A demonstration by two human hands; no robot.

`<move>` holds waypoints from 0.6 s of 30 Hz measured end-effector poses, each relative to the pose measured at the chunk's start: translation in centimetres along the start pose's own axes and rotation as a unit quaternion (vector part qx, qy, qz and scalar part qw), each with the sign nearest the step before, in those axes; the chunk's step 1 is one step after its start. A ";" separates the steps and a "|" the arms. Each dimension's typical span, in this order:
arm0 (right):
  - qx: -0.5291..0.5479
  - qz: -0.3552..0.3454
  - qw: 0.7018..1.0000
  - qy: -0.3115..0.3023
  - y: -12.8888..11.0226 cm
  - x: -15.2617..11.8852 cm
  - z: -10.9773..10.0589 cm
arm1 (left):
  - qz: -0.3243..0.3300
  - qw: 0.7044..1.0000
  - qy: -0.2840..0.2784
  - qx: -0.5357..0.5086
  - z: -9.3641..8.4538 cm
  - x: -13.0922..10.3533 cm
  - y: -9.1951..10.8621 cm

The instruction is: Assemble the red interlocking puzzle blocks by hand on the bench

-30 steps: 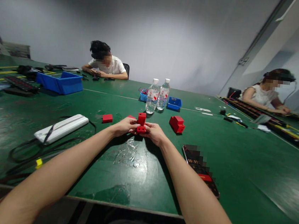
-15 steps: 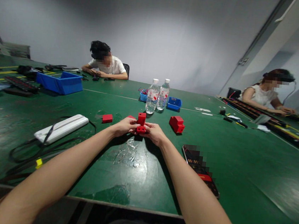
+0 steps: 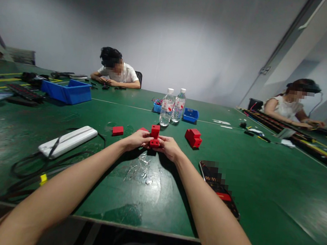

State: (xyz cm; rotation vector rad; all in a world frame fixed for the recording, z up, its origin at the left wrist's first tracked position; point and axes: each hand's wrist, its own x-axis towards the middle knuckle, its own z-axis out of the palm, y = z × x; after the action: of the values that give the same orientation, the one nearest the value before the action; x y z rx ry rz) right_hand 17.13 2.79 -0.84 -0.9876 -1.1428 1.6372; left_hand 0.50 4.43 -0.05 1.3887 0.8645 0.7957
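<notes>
Between my two hands is a red L-shaped block (image 3: 155, 131) with small holes, one part of it standing upright. My left hand (image 3: 137, 140) is closed on its left side, and my right hand (image 3: 169, 146) grips it from the right. Both sets of fingertips partly cover the block's lower part. Behind my left fingers a red piece (image 3: 143, 129) shows in part. A small flat red block (image 3: 118, 130) lies to the left on the table. Right of my right hand rests a larger stepped red block (image 3: 193, 137).
Two water bottles (image 3: 166, 109) stand beyond my hands, near a small blue tray (image 3: 190, 115). A phone (image 3: 218, 186) lies at right; a white power bank (image 3: 68, 140) with black cables lies at left. A larger blue bin (image 3: 70, 92) sits further back. Other people sit around the table.
The view has shifted very slightly, so things sit a little lower in the picture. My hands keep the same hold on the red block.
</notes>
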 end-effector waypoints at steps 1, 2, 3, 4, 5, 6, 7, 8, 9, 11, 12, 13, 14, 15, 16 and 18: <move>0.002 0.000 1.000 0.002 0.0 0.0 0.0 | 0.000 1.000 -0.002 0.003 0.0 0.0 0.0; 0.003 0.000 1.000 0.003 -0.1 -0.1 0.1 | 0.001 1.000 -0.003 0.005 -0.1 0.0 -0.1; 0.003 0.000 1.000 0.002 -0.2 -0.1 0.1 | 0.002 1.000 -0.003 0.007 -0.1 0.0 -0.1; 0.003 0.000 1.000 0.001 -0.2 -0.2 0.1 | 0.004 1.000 -0.004 0.008 -0.2 0.0 -0.1; 0.001 0.000 1.000 -0.001 -0.2 -0.2 0.2 | 0.005 1.000 -0.004 0.009 -0.2 0.0 -0.1; 0.000 0.001 1.000 -0.003 -0.3 -0.2 0.2 | 0.006 1.000 -0.003 0.009 -0.2 0.0 -0.1; -0.001 0.001 1.000 -0.005 -0.3 -0.2 0.2 | 0.006 1.000 -0.002 0.008 -0.2 0.0 -0.1; -0.001 0.001 1.000 -0.008 -0.3 -0.2 0.2 | 0.006 1.000 -0.002 0.008 -0.2 0.0 -0.1; -0.001 0.001 1.000 -0.011 -0.3 -0.3 0.2 | 0.006 1.000 -0.002 0.008 -0.1 0.0 -0.1; -0.002 0.002 1.000 -0.015 -0.3 -0.3 0.2 | 0.006 1.000 0.000 0.008 -0.1 0.0 0.0; -0.002 0.003 1.000 -0.014 -0.3 -0.3 0.2 | 0.005 1.000 0.001 0.008 0.0 -0.1 0.0; -0.003 0.004 1.000 -0.013 -0.3 -0.3 0.3 | 0.005 1.000 0.002 0.008 0.0 -0.1 0.0; -0.004 0.003 1.000 -0.011 -0.3 -0.3 0.3 | 0.005 1.000 0.004 0.008 0.1 -0.1 0.0; -0.005 0.003 1.000 -0.009 -0.3 -0.3 0.3 | 0.004 1.000 0.005 0.008 0.1 -0.1 0.0; -0.007 0.001 1.000 -0.008 -0.3 -0.3 0.3 | 0.004 1.000 0.005 0.008 0.1 -0.2 0.0; -0.012 0.000 1.000 -0.012 -0.4 -0.3 0.3 | 0.005 1.000 0.004 0.008 0.1 -0.2 0.1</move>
State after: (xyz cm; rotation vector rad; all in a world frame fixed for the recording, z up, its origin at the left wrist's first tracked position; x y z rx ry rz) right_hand 17.05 2.46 -0.39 -0.9844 -1.1807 1.6427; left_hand 0.53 4.24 0.00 1.4060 0.8725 0.8052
